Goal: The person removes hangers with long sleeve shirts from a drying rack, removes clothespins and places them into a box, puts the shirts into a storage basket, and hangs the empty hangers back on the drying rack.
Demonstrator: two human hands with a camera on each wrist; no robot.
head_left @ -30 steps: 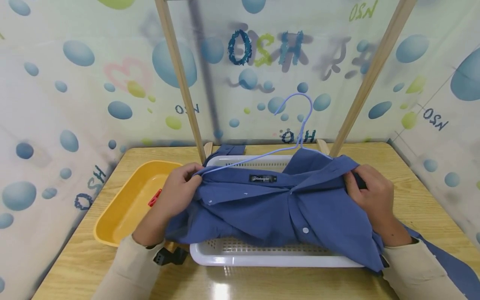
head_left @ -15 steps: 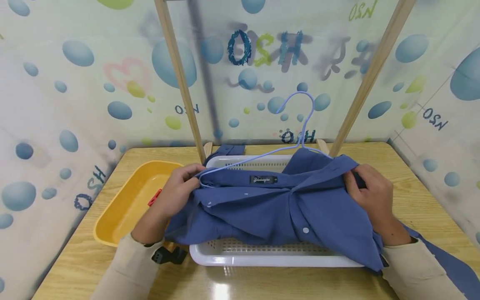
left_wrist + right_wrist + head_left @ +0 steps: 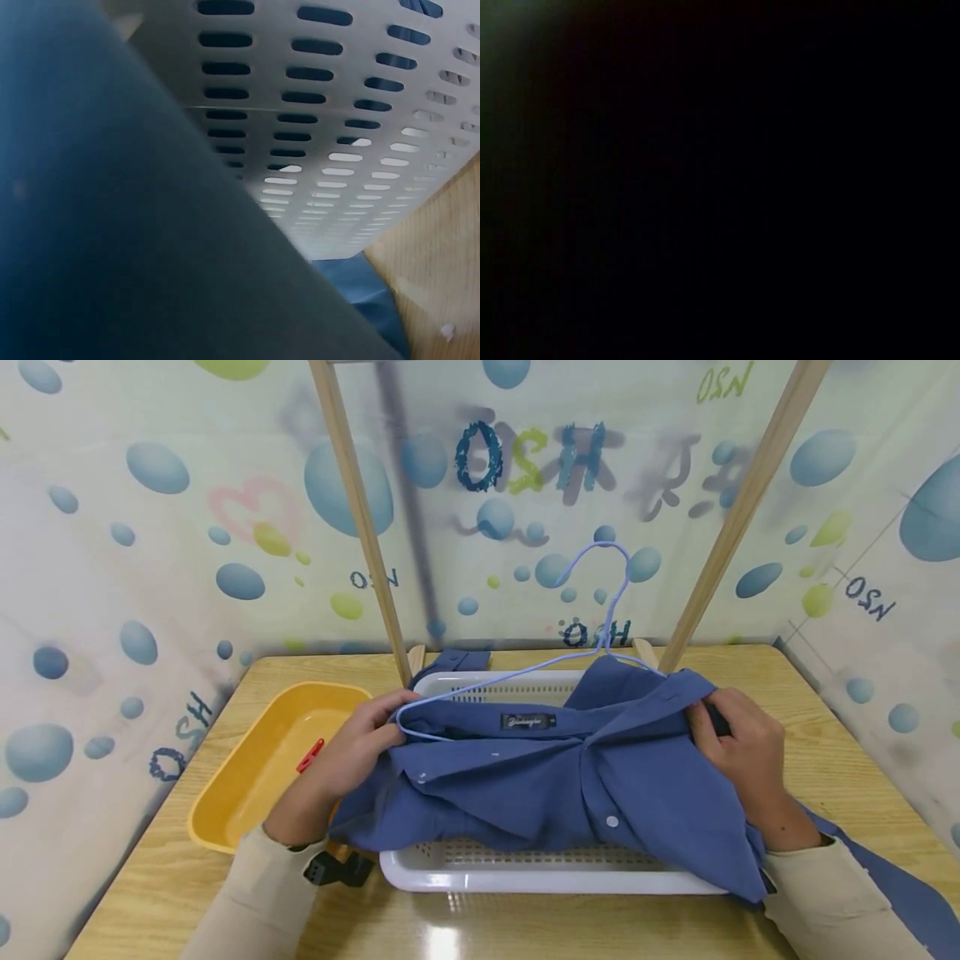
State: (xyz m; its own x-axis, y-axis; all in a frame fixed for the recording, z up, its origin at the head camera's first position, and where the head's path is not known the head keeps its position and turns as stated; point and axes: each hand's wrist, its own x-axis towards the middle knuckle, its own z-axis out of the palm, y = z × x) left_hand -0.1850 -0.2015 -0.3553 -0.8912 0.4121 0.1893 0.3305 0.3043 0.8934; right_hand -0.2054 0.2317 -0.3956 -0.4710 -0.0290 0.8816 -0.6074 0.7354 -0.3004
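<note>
A blue button shirt (image 3: 510,785) with a dark neck label lies across a white basket (image 3: 540,882). Inside its neck opening sits a light-blue hanger (image 3: 517,672), hook up; its left end shows at the collar and its right arm goes under the cloth. My left hand (image 3: 360,743) pinches the shirt beside the hanger's left end. At the right, my right hand (image 3: 746,760) grips the shirt by the shoulder, thumb in front. Blurred blue cloth (image 3: 112,210) fills much of the left wrist view. The right wrist view is almost black.
To the left stands a yellow tray (image 3: 206,827) with a red clothespin (image 3: 310,755) in it. Two wooden poles (image 3: 360,518) rise behind the basket. More blue cloth (image 3: 465,660) shows at the back, and a sleeve (image 3: 885,877) hangs over the table's right side.
The hanger's left end, covered by my left fingers and cloth before, now shows at the collar. Its hook has shifted slightly right. My right hand has hardly moved.
</note>
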